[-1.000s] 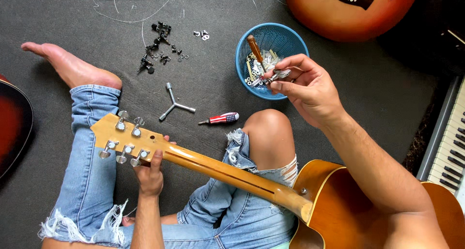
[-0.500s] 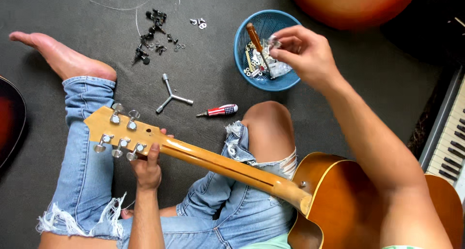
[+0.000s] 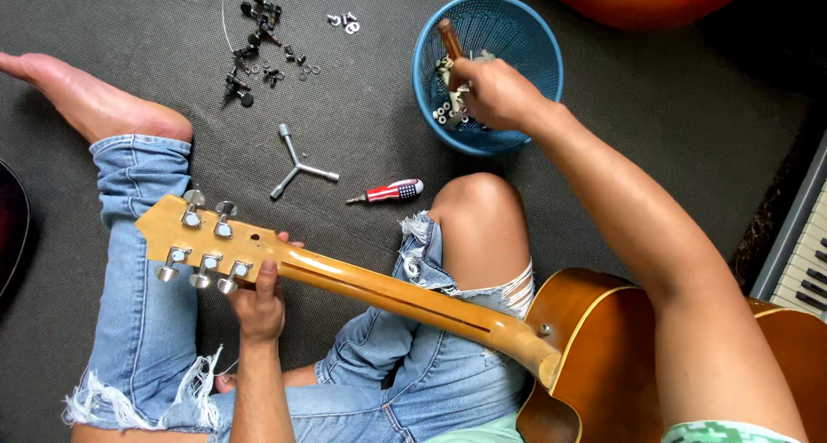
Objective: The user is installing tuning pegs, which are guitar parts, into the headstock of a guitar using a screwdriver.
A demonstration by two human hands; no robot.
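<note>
1. My right hand [image 3: 495, 94] digs in the blue basket [image 3: 530, 29] at one o'clock, clenched on small hardware — a piece could drop.
2. My left hand [image 3: 257, 301] grasps the guitar neck [image 3: 388, 292] — it could roll off my lap.

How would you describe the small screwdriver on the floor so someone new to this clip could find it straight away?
Start at the blue basket that the right hand reaches into, then drop to the bare knee below it. The screwdriver lies on the grey mat just left of that knee. Unlike the bare-metal three-armed wrench beside it, it has a stubby red, white and blue handle.
</note>
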